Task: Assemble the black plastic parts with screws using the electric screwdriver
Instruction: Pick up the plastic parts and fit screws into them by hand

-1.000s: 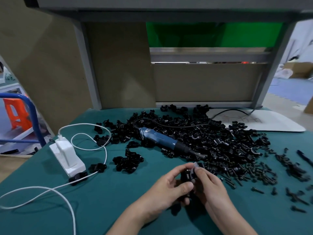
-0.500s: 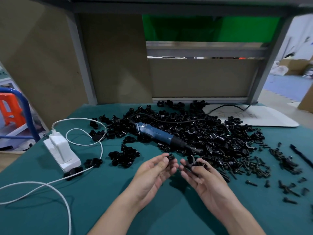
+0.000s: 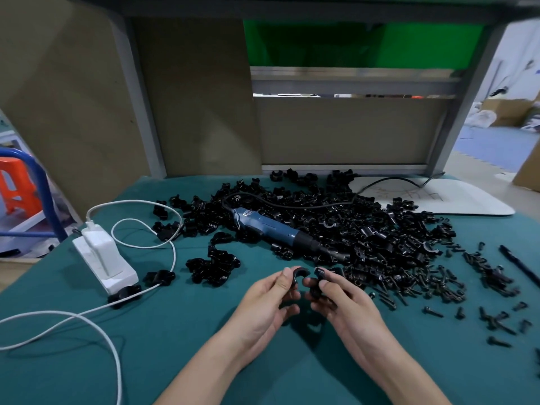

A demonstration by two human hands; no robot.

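Observation:
My left hand (image 3: 270, 302) pinches a curved black plastic clamp half (image 3: 298, 274) between thumb and fingers. My right hand (image 3: 340, 299) grips a second black clamp half (image 3: 319, 276) just to its right; a small gap separates the two pieces. The blue electric screwdriver (image 3: 274, 228) lies beyond them on a big heap of black plastic parts (image 3: 365, 229), its cable running back. Loose black screws (image 3: 432, 287) are scattered to the right of my hands.
A white charger and power strip (image 3: 102, 255) with a looping white cable (image 3: 96, 323) lies at left. A small group of black parts (image 3: 213, 264) sits left of my hands. A white board (image 3: 455, 200) rests at the back right. The green mat (image 3: 175, 331) covers the table.
My hands went from pressed together on one part to apart. Now each one holds a separate black piece, and the two pieces face each other close together.

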